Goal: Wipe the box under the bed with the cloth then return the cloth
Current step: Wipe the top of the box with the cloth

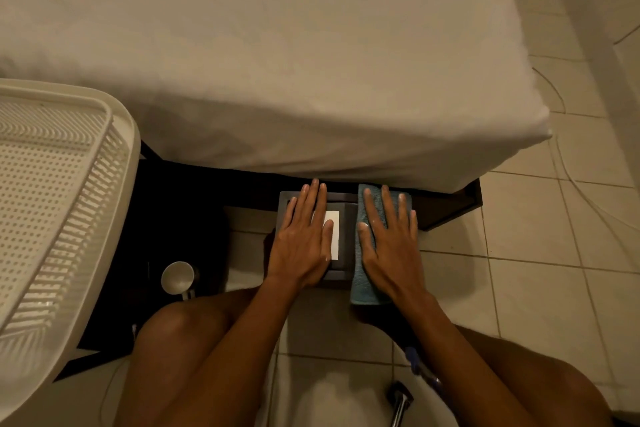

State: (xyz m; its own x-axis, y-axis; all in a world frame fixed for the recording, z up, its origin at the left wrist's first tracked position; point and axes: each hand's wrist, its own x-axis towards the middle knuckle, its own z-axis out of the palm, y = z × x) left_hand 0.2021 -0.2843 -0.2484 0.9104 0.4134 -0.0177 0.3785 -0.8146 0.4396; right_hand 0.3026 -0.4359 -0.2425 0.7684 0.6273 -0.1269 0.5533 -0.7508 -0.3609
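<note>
A dark box (pixel 341 267) with a white label stands on the floor at the bed's lower edge, its far end just under the mattress overhang. My left hand (pixel 304 236) lies flat on the left half of the lid, fingers spread, partly covering the label. A folded blue-grey cloth (pixel 363 284) is draped over the right side of the box, and my right hand (pixel 391 239) presses flat on top of it with fingers apart.
The bed with a white sheet (pixel 277 62) fills the upper view. A white perforated plastic basket (pixel 52 201) stands at the left. A white mug (pixel 178 277) sits on the floor left of the box. My knees frame the tiled floor (pixel 536 236); a metal object (pixel 401 402) lies near my right leg.
</note>
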